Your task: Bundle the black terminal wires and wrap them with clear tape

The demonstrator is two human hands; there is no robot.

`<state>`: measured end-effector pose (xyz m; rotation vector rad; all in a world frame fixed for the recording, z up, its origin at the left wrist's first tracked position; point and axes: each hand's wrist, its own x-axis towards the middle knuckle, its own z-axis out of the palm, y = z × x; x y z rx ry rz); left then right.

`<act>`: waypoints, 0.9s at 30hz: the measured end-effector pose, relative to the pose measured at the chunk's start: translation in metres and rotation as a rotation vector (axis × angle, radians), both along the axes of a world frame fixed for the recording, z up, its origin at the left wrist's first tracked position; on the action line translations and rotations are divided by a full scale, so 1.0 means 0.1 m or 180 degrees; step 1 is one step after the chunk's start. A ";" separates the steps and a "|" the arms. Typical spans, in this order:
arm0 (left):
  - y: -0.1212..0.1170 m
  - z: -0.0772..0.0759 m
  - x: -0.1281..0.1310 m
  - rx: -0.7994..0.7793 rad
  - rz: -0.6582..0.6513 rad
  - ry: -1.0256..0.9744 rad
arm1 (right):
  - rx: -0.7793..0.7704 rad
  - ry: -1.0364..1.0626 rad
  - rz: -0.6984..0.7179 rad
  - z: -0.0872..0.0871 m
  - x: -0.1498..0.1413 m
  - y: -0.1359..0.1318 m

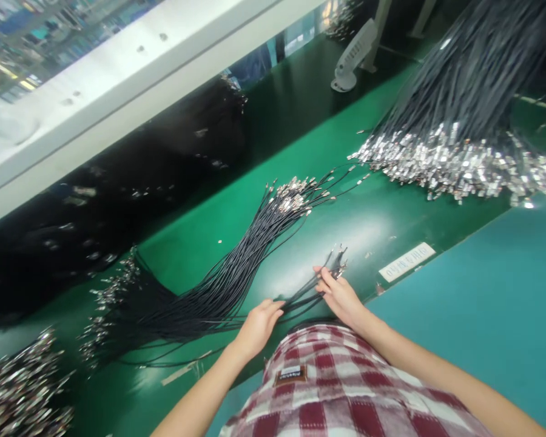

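Observation:
Several black cables (303,292) with small metal connector ends run between my two hands, low over the front of the green table. My right hand (337,293) is closed around them near their connectors, which poke out above the fingers. Farther left along the same cables, my left hand (260,325) has its fingers pressed together on them. Just beyond my hands lies a larger bundle of black cables (236,267). Its silvery ends are bunched at the upper right and fanned out at the lower left.
A big heap of cables (464,115) with shiny connectors covers the far right. Another connector pile (22,388) sits at the lower left. A white label (407,261) is stuck near the green table's (186,240) front edge. A white beam (131,85) crosses above dark, shadowed cables.

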<state>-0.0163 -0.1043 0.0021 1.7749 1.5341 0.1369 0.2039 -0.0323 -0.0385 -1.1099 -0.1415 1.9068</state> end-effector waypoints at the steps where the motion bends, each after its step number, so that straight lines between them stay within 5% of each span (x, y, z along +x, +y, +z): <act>1: -0.04 -0.02 0.06 0.0103 -0.0071 0.0107 | 0.0030 -0.0073 0.0036 -0.01 0.01 -0.03; 5: -0.14 -0.11 0.22 0.0455 -0.0262 0.0359 | 0.0102 -0.0079 0.0161 -0.01 0.05 -0.10; 10: -0.14 -0.06 0.06 -0.0381 -0.0237 0.0469 | -0.0013 0.0945 0.0284 0.35 -0.04 0.00; 15: -0.34 0.33 -0.83 -0.0889 0.0289 0.1533 | 0.0395 0.1346 0.0283 1.05 0.01 0.25; 18: -0.62 0.59 -1.42 -0.0905 0.0466 0.2193 | 0.0600 0.1330 0.0150 1.21 0.16 0.39; 21: -0.95 0.65 -1.59 -0.0880 0.0654 0.2700 | 0.0281 0.1156 0.0007 1.00 0.26 0.41; 24: -1.22 0.47 -1.37 -0.1384 0.0543 0.2745 | -0.0574 0.0990 0.0074 0.60 0.29 0.28; 27: -1.23 0.29 -1.11 -0.1835 0.0240 0.2386 | -0.1184 0.0944 0.0097 0.28 0.31 0.10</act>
